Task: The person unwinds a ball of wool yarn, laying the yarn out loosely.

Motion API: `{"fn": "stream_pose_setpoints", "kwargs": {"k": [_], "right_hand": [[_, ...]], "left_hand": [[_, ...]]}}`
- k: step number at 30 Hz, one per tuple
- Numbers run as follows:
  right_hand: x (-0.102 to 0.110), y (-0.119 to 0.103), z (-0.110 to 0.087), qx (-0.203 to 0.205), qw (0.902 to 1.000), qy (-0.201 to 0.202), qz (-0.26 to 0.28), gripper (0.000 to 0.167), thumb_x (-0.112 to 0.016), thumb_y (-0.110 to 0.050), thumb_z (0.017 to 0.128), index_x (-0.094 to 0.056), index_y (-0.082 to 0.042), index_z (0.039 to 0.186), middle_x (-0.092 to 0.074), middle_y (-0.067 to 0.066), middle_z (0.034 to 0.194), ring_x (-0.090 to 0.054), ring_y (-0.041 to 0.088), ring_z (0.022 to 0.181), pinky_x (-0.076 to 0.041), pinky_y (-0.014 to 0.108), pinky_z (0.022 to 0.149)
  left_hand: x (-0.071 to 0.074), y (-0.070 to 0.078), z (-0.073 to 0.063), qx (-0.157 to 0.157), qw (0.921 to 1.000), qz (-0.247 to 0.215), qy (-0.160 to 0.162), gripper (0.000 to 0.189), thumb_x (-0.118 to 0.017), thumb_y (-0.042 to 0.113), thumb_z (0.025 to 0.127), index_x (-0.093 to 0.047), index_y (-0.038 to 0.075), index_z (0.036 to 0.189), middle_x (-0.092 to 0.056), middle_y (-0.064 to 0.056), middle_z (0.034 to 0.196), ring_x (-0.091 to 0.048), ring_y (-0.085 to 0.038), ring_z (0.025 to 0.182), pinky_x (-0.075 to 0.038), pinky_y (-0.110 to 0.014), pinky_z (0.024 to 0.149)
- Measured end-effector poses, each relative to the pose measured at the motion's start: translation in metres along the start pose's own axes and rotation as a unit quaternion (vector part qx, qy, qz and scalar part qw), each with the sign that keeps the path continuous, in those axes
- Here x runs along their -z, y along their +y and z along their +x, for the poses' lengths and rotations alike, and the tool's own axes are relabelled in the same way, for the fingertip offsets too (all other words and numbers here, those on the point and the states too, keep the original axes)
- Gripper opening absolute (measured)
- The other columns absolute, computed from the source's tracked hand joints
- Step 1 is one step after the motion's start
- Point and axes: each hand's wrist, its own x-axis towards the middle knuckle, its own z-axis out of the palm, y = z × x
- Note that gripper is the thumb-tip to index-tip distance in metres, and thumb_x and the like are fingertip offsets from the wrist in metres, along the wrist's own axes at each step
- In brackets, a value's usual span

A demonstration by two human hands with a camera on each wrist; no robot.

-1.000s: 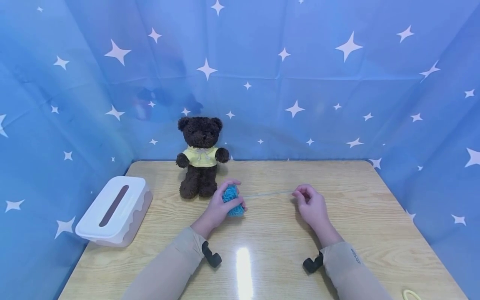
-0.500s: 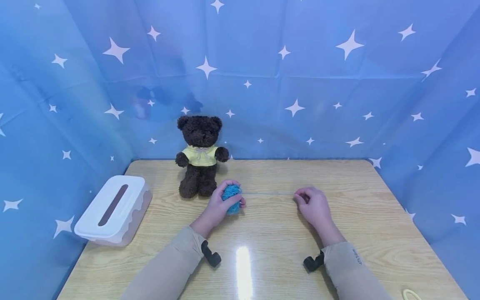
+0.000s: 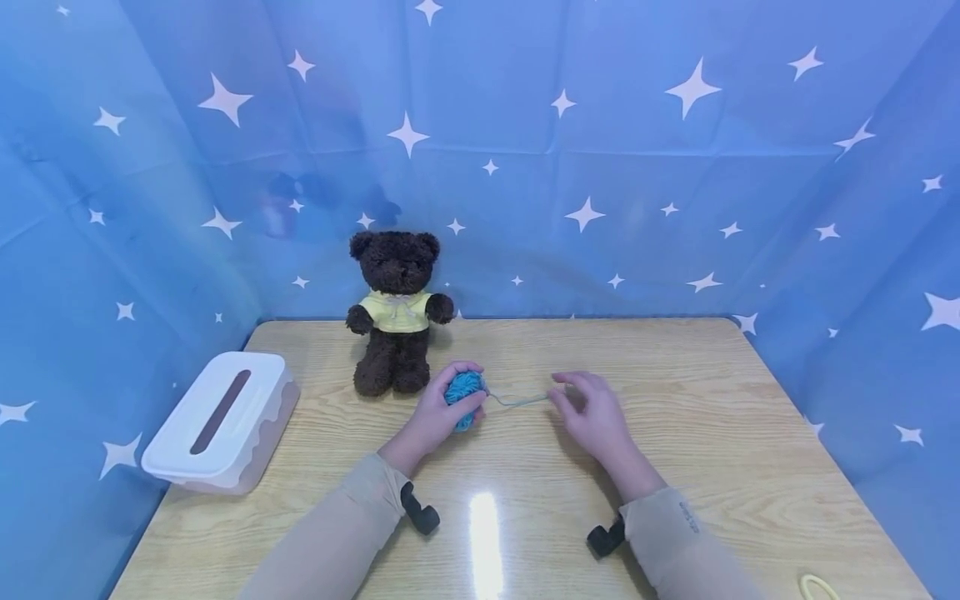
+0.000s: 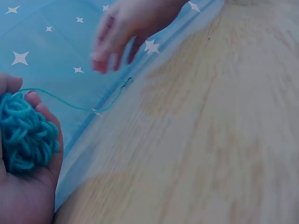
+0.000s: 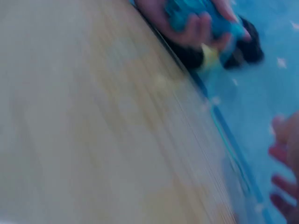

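Note:
A ball of turquoise yarn (image 3: 462,392) sits in my left hand (image 3: 431,421), its thumb and fingers wrapped round it above the table. From the ball a loose strand of yarn (image 4: 79,108) sags and runs toward my right hand (image 3: 597,421). The left wrist view has the strand's curled end hanging apart from that hand's fingers. In the right wrist view, the fingers (image 5: 281,154) are spread and blurred, with the thin strand to their left. Nothing shows between the right hand's fingers and thumb.
A dark brown teddy bear (image 3: 395,312) in a yellow top stands behind the left hand. To the left lies a white lidded box (image 3: 221,417) with a slot in its lid. A pale yellow loop (image 3: 817,587) lies at the table's (image 3: 720,467) front right.
The strand was stretched taut between my hands and is now slack. My right hand has moved left, its pinching fingers parting from the strand. The left hand still grips the yarn ball.

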Motion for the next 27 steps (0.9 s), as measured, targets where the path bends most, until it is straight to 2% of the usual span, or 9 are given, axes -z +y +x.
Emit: {"fn": "stream_pose_setpoints", "kwargs": {"k": [3,5,9,12,16,19,23,27], "right_hand": [[-0.019,-0.022,0.000,0.043,0.9962,-0.022,0.072,0.039,-0.076,-0.021,0.106,-0.072,-0.006,0.141,-0.077,0.012,0.137,-0.074,0.033,0.119,-0.064,0.050,0.104],[-0.031,-0.034,-0.001,0.057,0.9918,-0.044,0.105,0.040,-0.075,-0.021,0.107,-0.070,-0.006,0.143,-0.079,0.008,0.134,-0.076,0.024,0.107,-0.067,0.038,0.092],[-0.050,-0.050,-0.003,0.053,0.9915,-0.056,0.105,0.034,-0.076,-0.022,0.107,-0.075,-0.011,0.138,-0.083,0.002,0.121,-0.069,0.009,0.088,-0.060,0.022,0.076],[-0.056,-0.054,-0.003,0.041,0.9946,-0.038,0.088,0.024,-0.077,-0.020,0.106,-0.081,-0.015,0.129,-0.084,-0.001,0.109,-0.062,0.005,0.078,-0.056,0.020,0.070],[-0.057,-0.051,-0.002,0.063,0.9954,-0.005,0.072,0.014,-0.078,-0.015,0.104,-0.085,-0.015,0.116,-0.082,0.000,0.100,-0.062,0.005,0.077,-0.055,0.020,0.067],[-0.055,-0.048,-0.001,0.084,0.9949,0.003,0.056,0.011,-0.079,-0.013,0.103,-0.085,-0.014,0.112,-0.082,0.001,0.098,-0.064,0.005,0.080,-0.056,0.021,0.067],[-0.053,-0.046,0.000,0.089,0.9955,-0.006,0.031,0.011,-0.078,-0.012,0.104,-0.085,-0.013,0.112,-0.082,0.001,0.100,-0.061,0.005,0.077,-0.056,0.021,0.067],[-0.051,-0.043,0.001,0.098,0.9951,0.002,0.012,0.009,-0.077,-0.010,0.103,-0.083,-0.012,0.109,-0.081,0.003,0.100,-0.059,0.006,0.077,-0.054,0.022,0.066]], "left_hand": [[0.000,0.000,0.000,0.002,0.9999,0.015,0.003,0.047,-0.072,0.012,0.108,-0.054,0.001,0.150,-0.070,-0.008,0.115,-0.072,-0.027,0.085,-0.066,-0.033,0.074],[-0.001,0.000,0.000,0.005,0.9996,0.028,0.004,0.046,-0.073,0.014,0.107,-0.056,0.006,0.149,-0.070,-0.011,0.118,-0.072,-0.027,0.088,-0.066,-0.032,0.075],[-0.003,-0.001,-0.001,0.013,0.9992,0.038,-0.001,0.046,-0.073,0.016,0.107,-0.057,0.010,0.149,-0.067,-0.016,0.127,-0.071,-0.023,0.094,-0.065,-0.032,0.080],[-0.003,-0.003,-0.001,0.015,0.9993,0.035,-0.002,0.043,-0.071,0.018,0.109,-0.057,0.011,0.149,-0.066,-0.015,0.130,-0.071,-0.023,0.096,-0.064,-0.031,0.083],[-0.002,-0.002,-0.002,0.009,0.9998,0.015,-0.009,0.038,-0.060,0.023,0.115,-0.056,0.009,0.150,-0.068,-0.013,0.127,-0.072,-0.031,0.096,-0.065,-0.031,0.082],[-0.001,0.000,-0.001,0.009,0.9998,-0.003,-0.015,0.041,-0.053,0.024,0.117,-0.052,0.003,0.153,-0.066,-0.011,0.123,-0.072,-0.034,0.095,-0.065,-0.031,0.082],[-0.001,0.001,-0.001,0.014,0.9996,-0.017,-0.017,0.044,-0.055,0.021,0.117,-0.047,0.000,0.155,-0.064,-0.011,0.118,-0.072,-0.028,0.095,-0.066,-0.032,0.083],[-0.001,0.001,-0.001,0.017,0.9981,-0.049,-0.031,0.046,-0.059,0.013,0.115,-0.040,0.003,0.156,-0.065,-0.018,0.118,-0.076,-0.023,0.098,-0.070,-0.041,0.086]]}}
